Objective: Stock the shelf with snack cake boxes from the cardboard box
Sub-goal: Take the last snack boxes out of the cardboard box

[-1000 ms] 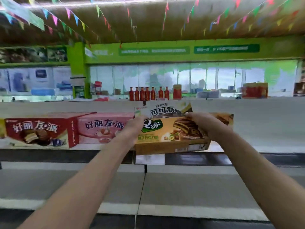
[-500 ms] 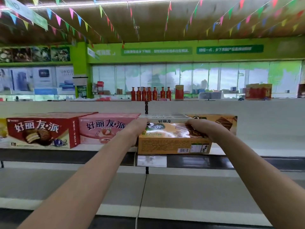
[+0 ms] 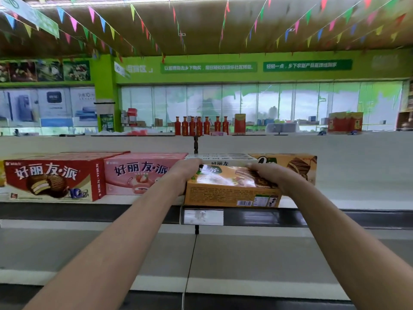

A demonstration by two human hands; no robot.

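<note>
An orange snack cake box (image 3: 230,189) lies flat at the front edge of the top shelf (image 3: 357,198), its printed face tilted up. My left hand (image 3: 185,171) grips its left end and my right hand (image 3: 268,175) grips its right top. Behind it stand a white snack cake box (image 3: 219,161) and another orange box (image 3: 290,164). To the left on the same shelf stand a pink box (image 3: 138,173) and a red box (image 3: 51,177). The cardboard box is out of view.
A price tag holder (image 3: 203,217) hangs on the shelf rail under the held box. A lower grey shelf (image 3: 245,260) runs below. Red bottles (image 3: 201,125) and red cartons (image 3: 345,121) stand on a far counter.
The orange box has tipped from upright to lying flat and has come down onto the shelf front. Both hands lowered with it, covering most of the white box behind.
</note>
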